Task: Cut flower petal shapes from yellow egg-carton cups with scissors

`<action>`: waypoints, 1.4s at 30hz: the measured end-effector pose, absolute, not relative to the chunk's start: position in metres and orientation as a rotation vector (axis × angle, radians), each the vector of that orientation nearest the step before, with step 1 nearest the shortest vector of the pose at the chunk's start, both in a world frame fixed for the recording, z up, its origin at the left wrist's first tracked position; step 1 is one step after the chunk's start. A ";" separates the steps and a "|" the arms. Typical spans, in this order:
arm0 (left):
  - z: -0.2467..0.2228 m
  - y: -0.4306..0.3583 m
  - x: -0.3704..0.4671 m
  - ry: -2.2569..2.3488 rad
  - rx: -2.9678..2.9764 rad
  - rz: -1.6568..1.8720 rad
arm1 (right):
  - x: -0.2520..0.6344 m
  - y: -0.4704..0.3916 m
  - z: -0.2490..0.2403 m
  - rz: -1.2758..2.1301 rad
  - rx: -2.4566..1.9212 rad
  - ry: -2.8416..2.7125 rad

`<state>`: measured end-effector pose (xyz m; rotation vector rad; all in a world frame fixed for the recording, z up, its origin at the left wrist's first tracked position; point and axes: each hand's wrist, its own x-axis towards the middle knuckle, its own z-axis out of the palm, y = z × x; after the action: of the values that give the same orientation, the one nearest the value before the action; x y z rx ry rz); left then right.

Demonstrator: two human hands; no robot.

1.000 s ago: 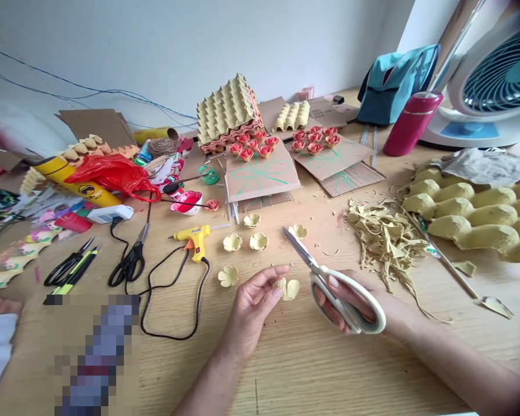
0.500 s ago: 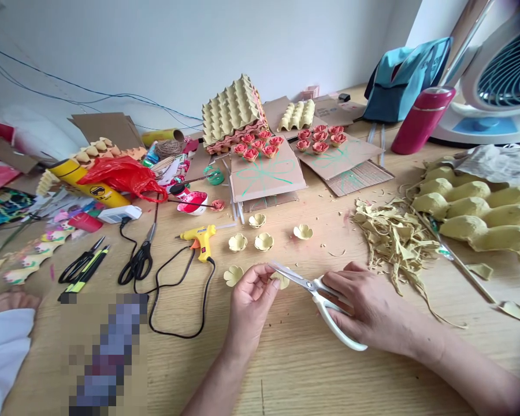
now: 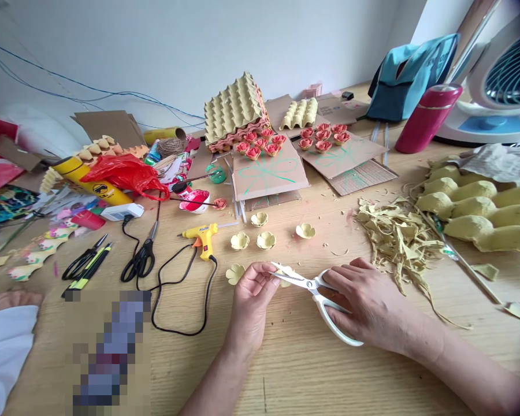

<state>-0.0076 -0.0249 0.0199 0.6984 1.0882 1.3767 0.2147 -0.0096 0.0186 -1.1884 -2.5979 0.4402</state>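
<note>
Between the thumb and fingers of my left hand point(image 3: 253, 300) is a pale yellow egg-carton flower point(image 3: 287, 274), partly hidden by fingers and blades. My right hand point(image 3: 368, 306) grips the handles of white-handled scissors point(image 3: 314, 286), whose blades point left and lie against the flower, reaching my left fingertips. The blades look slightly parted. Just left of my left hand lies a flat petal cutout point(image 3: 235, 274). Beyond my hands stand several cupped yellow flowers, such as one point(image 3: 266, 240) in the middle and another point(image 3: 305, 231) to the right.
Yellow carton scraps point(image 3: 396, 240) and an egg carton point(image 3: 481, 202) lie on the right. A yellow glue gun point(image 3: 205, 238) with a looping black cord and black scissors point(image 3: 141, 260) sit left. Red flowers point(image 3: 260, 144) rest on cardboard behind. Another person's sleeve point(image 3: 8, 352) is at left.
The scissors have turned slightly in my right hand, their blades now overlapping more of the flower. My left hand keeps its pinch. The whole view has shifted a little.
</note>
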 end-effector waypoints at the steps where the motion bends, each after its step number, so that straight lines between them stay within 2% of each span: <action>1: 0.020 -0.025 -0.007 1.073 0.700 1.366 | 0.214 -0.010 0.019 0.442 -1.188 -2.594; 24: 0.020 -0.031 -0.001 0.926 0.786 1.263 | 0.205 -0.015 0.023 0.375 -1.117 -2.561; 42: 0.022 -0.034 0.000 0.875 0.729 1.273 | 0.204 -0.020 0.021 0.594 -0.992 -2.530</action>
<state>-0.0004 -0.0341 0.0217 0.7286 0.8750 1.2727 0.2039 -0.0202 0.0213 -0.9920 -2.5300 0.5935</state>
